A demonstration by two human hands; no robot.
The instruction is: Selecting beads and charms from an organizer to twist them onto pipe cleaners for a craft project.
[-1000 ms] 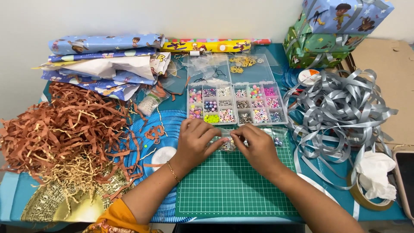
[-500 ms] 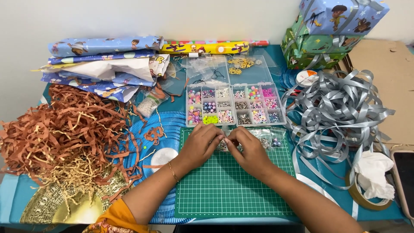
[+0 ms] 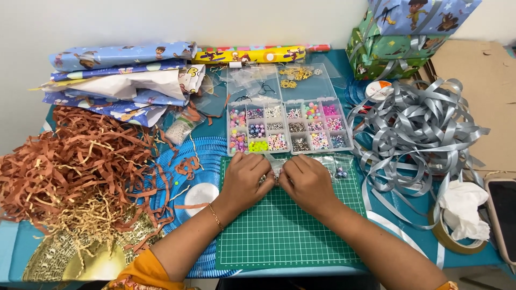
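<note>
On the green cutting mat (image 3: 290, 236), at its far edge, my left hand (image 3: 244, 180) and right hand (image 3: 307, 181) meet knuckle to knuckle over a small clear packet of beads (image 3: 276, 173), most of it hidden beneath my fingers so that only a sliver of plastic and a few dark and pale beads show between them. Both hands are curled nearly closed, fingertips pinching the packet from either side; just how each grip sits is covered by the backs of my hands. My forearms run in from the near edge of the view, the left with a thin bracelet (image 3: 216, 217) at the wrist and an orange sleeve (image 3: 141, 274) cut off at the bottom, the right cut off at the lower corner. More clear packets (image 3: 336, 165) lie just beside my right hand, their contents hard to make out. Just beyond my fingers sits the clear bead organizer (image 3: 290, 129), its compartments filled with coloured beads. Shredded brown paper (image 3: 70, 166) is heaped to my left, a tangle of silver ribbon (image 3: 414, 129) to my right, both spilling across the teal tabletop (image 3: 408, 236). Rolled wrapping paper (image 3: 123, 56) lies at the far left, and wrapped gift boxes (image 3: 398, 43) stand at the far right, their tops cut off.
</note>
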